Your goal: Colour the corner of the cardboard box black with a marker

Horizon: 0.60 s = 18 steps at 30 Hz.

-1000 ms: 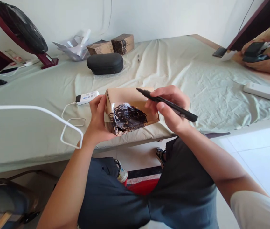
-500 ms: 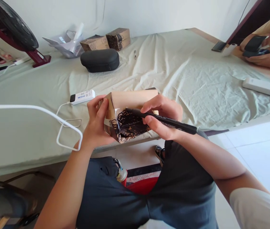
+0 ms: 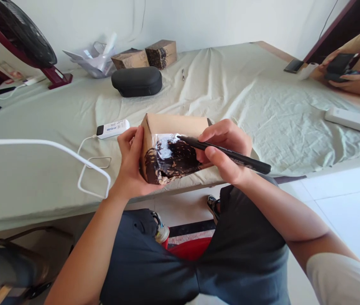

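Note:
A brown cardboard box is tilted at the front edge of the cloth-covered table. Its near side bears dense black scribbles, and glare shines on a strip that looks like clear tape. Round the box's left end, my left hand is closed, thumb on the near edge. My right hand pinches a black marker, whose tip meets the upper part of the scribbled side. The right fingers cover the box's right end.
Behind the box lie a black hard case, two cardboard boxes and a plastic basket. A white device with a cable sits left. A fan stands far left. Another person's hands hold a dark device at right.
The box has tipped so its scribbled side faces up more and catches bright glare. The marker tip has shifted slightly up and right, along with my right hand.

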### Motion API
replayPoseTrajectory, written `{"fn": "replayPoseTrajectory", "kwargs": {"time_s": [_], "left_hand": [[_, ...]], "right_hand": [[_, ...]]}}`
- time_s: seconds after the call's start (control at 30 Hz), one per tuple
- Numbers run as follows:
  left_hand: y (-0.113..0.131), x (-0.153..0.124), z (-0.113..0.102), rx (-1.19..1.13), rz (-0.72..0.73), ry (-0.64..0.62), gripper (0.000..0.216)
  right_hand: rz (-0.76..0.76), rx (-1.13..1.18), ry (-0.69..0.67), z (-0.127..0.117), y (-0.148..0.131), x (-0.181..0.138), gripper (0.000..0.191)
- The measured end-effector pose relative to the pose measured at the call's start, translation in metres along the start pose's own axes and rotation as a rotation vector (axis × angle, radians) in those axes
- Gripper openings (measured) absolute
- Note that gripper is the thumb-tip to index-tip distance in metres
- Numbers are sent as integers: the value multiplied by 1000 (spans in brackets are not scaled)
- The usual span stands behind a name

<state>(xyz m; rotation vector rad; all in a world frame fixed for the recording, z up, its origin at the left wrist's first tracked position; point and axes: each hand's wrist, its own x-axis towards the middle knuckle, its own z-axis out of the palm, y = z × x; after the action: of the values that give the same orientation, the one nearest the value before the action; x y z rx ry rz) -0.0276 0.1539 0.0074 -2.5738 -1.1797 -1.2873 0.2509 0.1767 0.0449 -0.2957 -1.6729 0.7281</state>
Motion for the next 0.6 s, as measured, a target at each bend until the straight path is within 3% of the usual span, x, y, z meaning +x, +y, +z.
{"fn": "replayPoseTrajectory", "kwargs": {"time_s": [0.17, 0.37, 0.47, 0.6], "left_hand": [[5, -2, -6, -50, -133, -68, 132], [8, -1, 2, -38, -111, -12, 140], [10, -1, -2, -35, -159, -69, 133], [9, 0, -10, 27, -179, -172, 143]], "right_hand": [[66, -120, 17, -4, 4, -1, 19], [20, -203, 61, -4, 3, 1, 18], [-19, -185, 57, -4, 7, 0, 20], [-84, -150, 47, -1, 10, -1, 15]]}}
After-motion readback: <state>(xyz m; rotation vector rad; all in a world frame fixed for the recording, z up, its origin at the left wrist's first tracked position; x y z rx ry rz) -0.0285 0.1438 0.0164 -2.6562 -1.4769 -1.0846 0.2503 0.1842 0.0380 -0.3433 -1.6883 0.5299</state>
